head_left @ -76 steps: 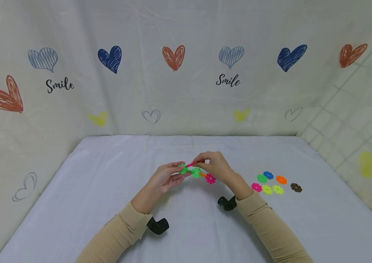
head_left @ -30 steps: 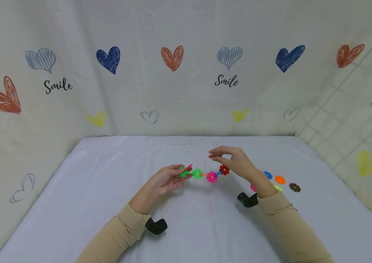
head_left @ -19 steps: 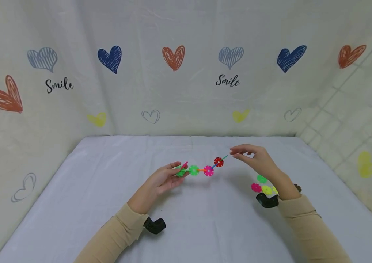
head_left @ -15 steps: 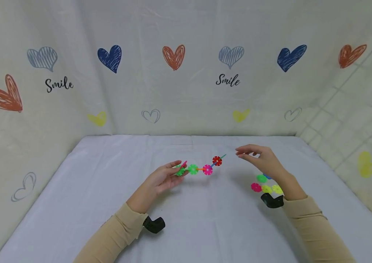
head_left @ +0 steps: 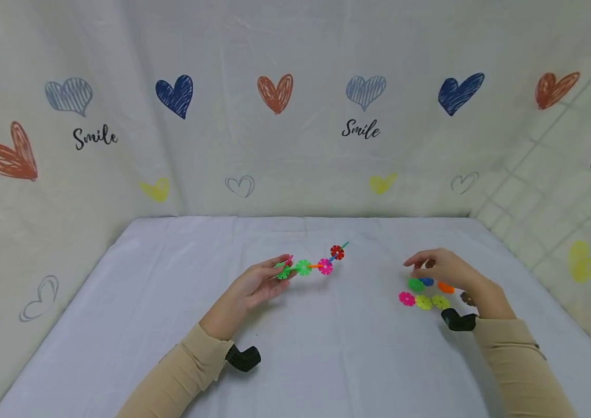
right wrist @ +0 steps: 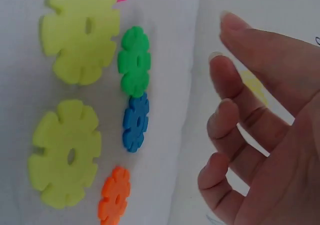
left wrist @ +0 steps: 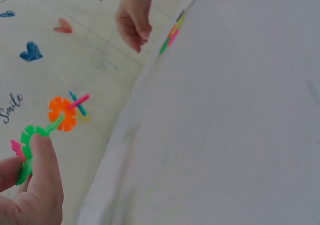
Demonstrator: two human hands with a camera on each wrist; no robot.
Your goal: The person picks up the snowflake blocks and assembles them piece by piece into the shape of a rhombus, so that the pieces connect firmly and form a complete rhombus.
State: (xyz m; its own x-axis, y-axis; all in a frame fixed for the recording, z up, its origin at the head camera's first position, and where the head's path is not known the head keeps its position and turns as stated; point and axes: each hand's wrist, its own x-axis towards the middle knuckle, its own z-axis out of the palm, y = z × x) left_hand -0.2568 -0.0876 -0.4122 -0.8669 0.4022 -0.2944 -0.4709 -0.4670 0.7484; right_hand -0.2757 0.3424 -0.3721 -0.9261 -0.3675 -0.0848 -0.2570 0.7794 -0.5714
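Note:
My left hand (head_left: 259, 284) pinches a green notched disc (left wrist: 29, 145) at the end of a chain of interlocking plastic snowflake discs, held up above the table. In the head view the chain runs right through another green disc (head_left: 303, 267), a pink disc (head_left: 325, 266) and a red disc (head_left: 337, 252), with edge-on discs between them. My right hand (head_left: 444, 270) holds nothing; its fingers bend loosely in the right wrist view. Below it lie loose discs: a green disc (right wrist: 135, 61), a blue disc (right wrist: 136, 122), an orange disc (right wrist: 115, 196) and yellow discs (right wrist: 65, 153).
A pink disc (head_left: 407, 298) lies at the left of the loose group, a brown disc (head_left: 467, 299) at its right. The table (head_left: 327, 360) has a white cover. Behind it hangs a sheet (head_left: 316, 151) printed with hearts.
My right hand has let go of the chain and moved right, over the loose discs. The left hand keeps its pinch and has shifted slightly left with the chain.

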